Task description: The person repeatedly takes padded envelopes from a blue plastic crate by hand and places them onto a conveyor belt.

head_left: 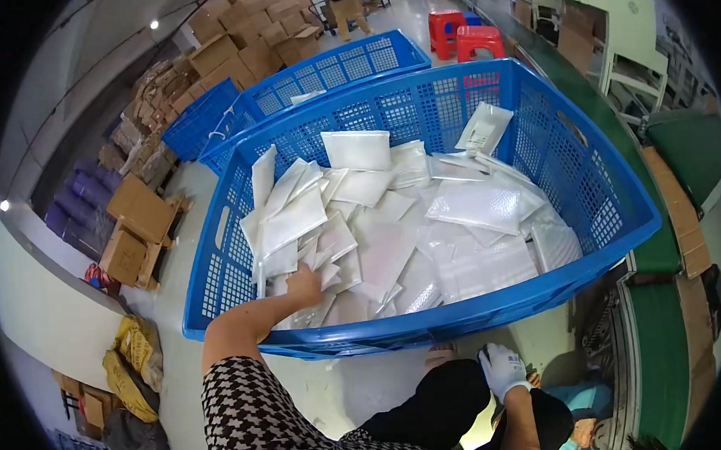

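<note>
A large blue plastic basket (pixel 365 337) holds a loose heap of flat white packets (pixel 385 244), some in clear, shiny wrap. Bare, my left hand (pixel 305 285) reaches over the near rim into the left front of the heap. Its fingers are bent together at the edge of a white packet (pixel 328 275); their tips are partly hidden. Outside the basket, my right hand (pixel 505 369) wears a white glove and lies on my dark-clothed knee, fingers spread over it, with no packet in it.
More blue baskets (pixel 329 69) stand behind, with red stools (pixel 479 39) at the back. A green conveyor belt (pixel 664 356) runs along the right. Cartons (pixel 142 209) and yellow bags (pixel 133 368) are on the left.
</note>
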A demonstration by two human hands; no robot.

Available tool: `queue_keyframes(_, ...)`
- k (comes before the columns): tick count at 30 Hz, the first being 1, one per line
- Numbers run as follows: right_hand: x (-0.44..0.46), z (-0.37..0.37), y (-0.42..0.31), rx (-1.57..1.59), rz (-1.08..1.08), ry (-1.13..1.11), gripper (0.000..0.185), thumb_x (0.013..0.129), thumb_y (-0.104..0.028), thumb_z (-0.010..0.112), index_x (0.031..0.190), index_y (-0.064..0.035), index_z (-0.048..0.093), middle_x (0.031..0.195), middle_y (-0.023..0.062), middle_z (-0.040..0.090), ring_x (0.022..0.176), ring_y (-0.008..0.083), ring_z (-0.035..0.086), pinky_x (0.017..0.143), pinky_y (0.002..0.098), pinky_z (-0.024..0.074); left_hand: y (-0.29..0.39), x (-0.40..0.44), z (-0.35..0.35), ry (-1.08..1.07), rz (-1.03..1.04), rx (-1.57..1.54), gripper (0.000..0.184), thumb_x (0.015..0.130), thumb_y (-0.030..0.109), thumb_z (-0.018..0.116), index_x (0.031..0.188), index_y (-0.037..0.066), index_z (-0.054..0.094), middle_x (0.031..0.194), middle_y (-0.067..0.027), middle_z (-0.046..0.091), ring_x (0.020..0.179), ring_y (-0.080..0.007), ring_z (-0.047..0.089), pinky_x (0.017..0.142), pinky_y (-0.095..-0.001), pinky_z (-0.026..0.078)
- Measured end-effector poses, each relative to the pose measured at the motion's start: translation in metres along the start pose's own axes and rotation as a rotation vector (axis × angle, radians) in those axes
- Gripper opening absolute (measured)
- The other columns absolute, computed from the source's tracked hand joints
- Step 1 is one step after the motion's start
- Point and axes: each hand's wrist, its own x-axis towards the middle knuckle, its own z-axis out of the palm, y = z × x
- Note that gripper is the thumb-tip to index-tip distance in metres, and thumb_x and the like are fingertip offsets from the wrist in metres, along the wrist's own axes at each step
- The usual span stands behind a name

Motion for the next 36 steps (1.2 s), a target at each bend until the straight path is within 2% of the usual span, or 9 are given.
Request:
queue_keyframes(6, 0.004, 0.007, 0.002, -0.006, -0.002, -0.017, 0.029, 0.089, -0.029, 0.042, 0.086, -0.0029, 0.054, 0.083, 0.0181, 0.061, 0.072, 0.0376, 0.059, 0.067, 0.0450, 0.0466, 0.016, -0.007, 0.001, 0.050, 0.028, 0.073, 0.047, 0.066, 0.025, 0.067, 0.104, -0.002, 0.060, 0.116, -0.0365, 0.040, 0.071, -0.0408, 0.058, 0.060, -0.0462, 0.050)
queue_keyframes(12, -0.001, 0.001, -0.005, -0.020, -0.020, 0.006, 0.030, 0.089, -0.029, 0.042, 0.086, -0.0028, 0.055, 0.084, 0.0182, 0.062, 0.074, 0.0378, 0.059, 0.068, 0.0452, 0.0469, -0.007, 0.010, 0.012, 0.065, 0.082, 0.100, 0.044, 0.066, 0.025, 0.066, 0.100, -0.002, 0.061, 0.108, -0.0319, 0.049, 0.069, -0.0398, 0.058, 0.062, -0.0446, 0.050)
queue_keyframes(18, -0.004, 0.009, 0.011, 0.069, 0.039, 0.010, 0.031, 0.089, -0.030, 0.042, 0.089, -0.0031, 0.056, 0.086, 0.0192, 0.062, 0.078, 0.0397, 0.059, 0.070, 0.0452, 0.0461, -0.050, 0.007, -0.034, 0.221, 0.158, -0.167, 0.036, 0.065, 0.024, 0.064, 0.089, -0.004, 0.061, 0.079, -0.0208, 0.061, 0.072, -0.0400, 0.056, 0.071, -0.0415, 0.047)
queue_keyframes(23, -0.019, 0.021, 0.015, 0.185, 0.112, 0.042, 0.033, 0.089, -0.032, 0.041, 0.093, -0.0030, 0.056, 0.089, 0.0210, 0.062, 0.081, 0.0420, 0.057, 0.072, 0.0452, 0.0451, -0.062, -0.053, -0.124, 0.610, 0.227, -0.509, 0.032, 0.067, 0.026, 0.066, 0.083, -0.001, 0.061, 0.080, -0.0194, 0.061, 0.070, -0.0396, 0.056, 0.067, -0.0413, 0.046)
queue_keyframes(24, -0.022, 0.025, 0.018, 0.191, 0.125, 0.075, 0.033, 0.089, -0.031, 0.041, 0.093, -0.0030, 0.057, 0.089, 0.0204, 0.063, 0.081, 0.0423, 0.057, 0.073, 0.0454, 0.0451, -0.068, -0.059, -0.134, 0.692, 0.213, -0.526, 0.031, 0.066, 0.023, 0.068, 0.086, 0.000, 0.062, 0.080, -0.0190, 0.061, 0.066, -0.0353, 0.056, 0.066, -0.0396, 0.046)
queue_keyframes(26, -0.034, 0.025, 0.023, 0.201, 0.159, 0.152, 0.033, 0.088, -0.031, 0.040, 0.092, -0.0030, 0.057, 0.091, 0.0191, 0.063, 0.082, 0.0429, 0.056, 0.073, 0.0457, 0.0451, -0.064, -0.103, -0.188, 0.665, 0.176, -0.729, 0.031, 0.066, 0.017, 0.068, 0.091, -0.001, 0.063, 0.082, -0.0182, 0.062, 0.064, -0.0316, 0.058, 0.062, -0.0381, 0.047)
queue_keyframes(28, -0.049, 0.021, 0.021, 0.163, 0.150, 0.156, 0.033, 0.089, -0.031, 0.041, 0.093, -0.0029, 0.057, 0.091, 0.0188, 0.063, 0.081, 0.0417, 0.057, 0.073, 0.0451, 0.0453, -0.055, -0.151, -0.236, 0.809, 0.326, -0.776, 0.030, 0.066, 0.009, 0.068, 0.093, -0.004, 0.063, 0.088, -0.0179, 0.064, 0.064, -0.0265, 0.061, 0.058, -0.0349, 0.048)
queue_keyframes(32, -0.079, 0.009, 0.017, 0.058, 0.135, 0.131, 0.032, 0.089, -0.030, 0.044, 0.097, -0.0027, 0.058, 0.090, 0.0180, 0.064, 0.078, 0.0382, 0.059, 0.071, 0.0432, 0.0461, -0.052, -0.219, -0.290, 0.725, 0.405, -1.001, 0.039, 0.067, 0.006, 0.068, 0.103, -0.006, 0.059, 0.098, -0.0193, 0.063, 0.074, -0.0264, 0.064, 0.061, -0.0308, 0.051)
queue_keyframes(36, -0.117, -0.018, 0.004, 1.020, 0.078, 0.202, 0.032, 0.089, -0.025, 0.048, 0.103, 0.0017, 0.058, 0.085, 0.0130, 0.064, 0.071, 0.0207, 0.057, 0.064, 0.0293, 0.0452, 0.004, -0.284, -0.319, 0.600, 0.537, -1.500, 0.053, 0.066, 0.005, 0.070, 0.115, -0.004, 0.051, 0.104, -0.0209, 0.061, 0.085, -0.0281, 0.064, 0.071, -0.0314, 0.053)
